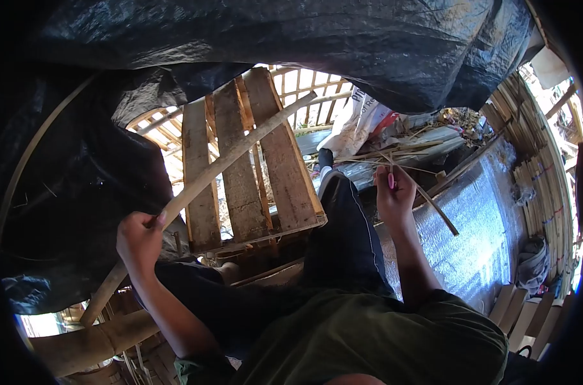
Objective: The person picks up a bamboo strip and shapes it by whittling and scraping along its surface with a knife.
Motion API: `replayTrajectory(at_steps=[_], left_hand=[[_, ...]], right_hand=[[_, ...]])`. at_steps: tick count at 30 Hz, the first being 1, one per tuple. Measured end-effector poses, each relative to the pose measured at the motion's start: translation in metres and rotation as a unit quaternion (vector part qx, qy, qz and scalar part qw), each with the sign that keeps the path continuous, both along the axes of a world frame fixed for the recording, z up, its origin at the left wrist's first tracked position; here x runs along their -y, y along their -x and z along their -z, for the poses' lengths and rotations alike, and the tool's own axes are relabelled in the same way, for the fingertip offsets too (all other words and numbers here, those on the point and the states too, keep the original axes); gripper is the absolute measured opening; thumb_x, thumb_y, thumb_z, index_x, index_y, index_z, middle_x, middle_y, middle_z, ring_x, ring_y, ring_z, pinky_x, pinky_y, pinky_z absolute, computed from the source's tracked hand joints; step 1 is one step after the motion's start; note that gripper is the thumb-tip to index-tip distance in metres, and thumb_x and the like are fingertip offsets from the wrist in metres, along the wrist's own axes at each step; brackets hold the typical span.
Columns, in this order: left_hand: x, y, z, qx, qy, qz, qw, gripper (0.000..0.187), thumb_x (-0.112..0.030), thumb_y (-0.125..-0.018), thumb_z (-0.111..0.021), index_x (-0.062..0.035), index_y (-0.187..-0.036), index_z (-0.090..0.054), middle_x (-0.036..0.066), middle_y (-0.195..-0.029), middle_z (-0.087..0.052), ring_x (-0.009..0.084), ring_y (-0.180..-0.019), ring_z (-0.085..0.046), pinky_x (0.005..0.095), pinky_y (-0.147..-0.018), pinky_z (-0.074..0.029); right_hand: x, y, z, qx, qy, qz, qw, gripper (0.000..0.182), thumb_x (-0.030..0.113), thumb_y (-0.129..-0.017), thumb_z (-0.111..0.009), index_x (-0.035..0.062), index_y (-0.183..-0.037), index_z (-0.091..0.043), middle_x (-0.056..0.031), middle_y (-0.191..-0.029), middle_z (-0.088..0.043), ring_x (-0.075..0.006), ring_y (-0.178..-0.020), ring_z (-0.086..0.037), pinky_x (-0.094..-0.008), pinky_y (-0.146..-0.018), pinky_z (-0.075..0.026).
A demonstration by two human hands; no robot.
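Your left hand (140, 239) closes around a long, tan wooden pole (240, 149), its long axis slanting across the brown, slatted wooden desk (237, 186), far tip past the right edge near the far corner; your right hand (396, 192) curls around a small pink object (391, 180).

Obstacle above slats (248, 199): pole (230, 159) (slanted)

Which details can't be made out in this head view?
Head view:
Pink thing: too small to identify, partly covered by the right hand.
Sack lettering: partly hidden by the tarp.
Pole: gripped stretch covered by the left hand.
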State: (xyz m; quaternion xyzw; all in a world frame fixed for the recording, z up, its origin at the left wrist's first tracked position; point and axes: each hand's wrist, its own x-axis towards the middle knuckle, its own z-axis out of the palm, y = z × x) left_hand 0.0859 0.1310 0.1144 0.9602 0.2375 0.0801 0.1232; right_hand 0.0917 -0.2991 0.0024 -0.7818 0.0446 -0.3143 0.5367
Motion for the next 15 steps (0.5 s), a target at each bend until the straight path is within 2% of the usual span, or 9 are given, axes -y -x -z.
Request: replayTrajectory(at_steps=[2, 3, 4, 7, 9, 12, 15], left_hand=[[0.002, -0.001, 0.008, -0.002, 0.003, -0.001, 1.0, 0.028, -0.031, -0.079, -0.077, -0.004, -0.078, -0.071, 0.015, -0.077, -0.068, 0.0341, -0.076, -0.068, 0.0423, -0.068, -0.049], [0.002, 0.0, 0.012, 0.026, -0.022, 0.028, 0.999, 0.03, -0.03, -0.08, -0.077, -0.0009, -0.081, -0.07, 0.013, -0.066, -0.065, 0.0283, -0.064, -0.066, 0.0376, -0.062, -0.048], [0.002, 0.001, 0.011, 0.028, -0.022, 0.023, 0.999, 0.03, -0.03, -0.08, -0.077, -0.0009, -0.081, -0.07, 0.013, -0.066, -0.065, 0.0283, -0.064, -0.066, 0.0376, -0.062, -0.048], [0.013, 0.001, 0.01, 0.049, -0.008, 0.02, 0.999, 0.028, -0.028, -0.08, -0.076, -0.0012, -0.082, -0.071, 0.015, -0.072, -0.066, 0.0318, -0.07, -0.067, 0.0389, -0.065, -0.048], [0.018, -0.004, 0.019, 0.076, -0.004, 0.031, 0.997, 0.024, -0.027, -0.081, -0.075, -0.0035, -0.082, -0.07, 0.016, -0.082, -0.068, 0.0352, -0.079, -0.067, 0.0433, -0.07, -0.049], [0.027, -0.016, 0.043, 0.134, -0.02, 0.068, 0.988, 0.019, -0.022, -0.083, -0.072, -0.0032, -0.083, -0.069, 0.015, -0.084, -0.068, 0.035, -0.081, -0.066, 0.0439, -0.071, -0.049], [0.038, -0.029, 0.063, 0.142, -0.03, 0.067, 0.987, 0.017, -0.02, -0.085, -0.07, -0.0032, -0.084, -0.068, 0.015, -0.084, -0.067, 0.0351, -0.081, -0.066, 0.0438, -0.073, -0.05]], right_hand=[[-0.008, 0.004, -0.004, -0.047, 0.028, -0.006, 0.998, 0.019, 0.012, -0.092, -0.064, -0.0017, -0.079, -0.064, -0.0034, -0.059, -0.058, -0.0036, -0.056, -0.051, -0.0234, -0.05, -0.038], [-0.01, 0.004, -0.002, -0.045, 0.028, -0.011, 0.999, 0.019, 0.012, -0.092, -0.064, -0.0017, -0.079, -0.064, -0.0034, -0.059, -0.058, -0.0036, -0.056, -0.051, -0.0234, -0.05, -0.038], [-0.012, 0.004, 0.0, -0.053, 0.025, -0.017, 0.998, 0.019, 0.012, -0.092, -0.064, -0.0016, -0.079, -0.064, -0.0036, -0.059, -0.059, -0.0037, -0.056, -0.051, -0.0234, -0.05, -0.038], [-0.015, 0.006, 0.006, -0.081, 0.03, -0.025, 0.996, 0.018, 0.012, -0.091, -0.064, -0.0014, -0.079, -0.065, -0.0039, -0.059, -0.059, -0.0041, -0.056, -0.053, -0.0236, -0.05, -0.039], [-0.016, 0.008, 0.008, -0.097, 0.041, -0.026, 0.994, 0.018, 0.012, -0.091, -0.064, -0.0013, -0.078, -0.065, -0.0042, -0.059, -0.06, -0.0045, -0.056, -0.054, -0.0237, -0.05, -0.04], [-0.024, 0.008, 0.013, -0.111, 0.014, -0.053, 0.992, 0.02, 0.012, -0.092, -0.063, -0.001, -0.077, -0.065, -0.0047, -0.059, -0.06, -0.0061, -0.055, -0.056, -0.0244, -0.051, -0.041], [-0.035, 0.011, 0.017, -0.163, 0.002, -0.083, 0.983, 0.024, 0.014, -0.093, -0.062, -0.0007, -0.075, -0.065, -0.0046, -0.059, -0.061, -0.0084, -0.056, -0.059, -0.026, -0.052, -0.043]])
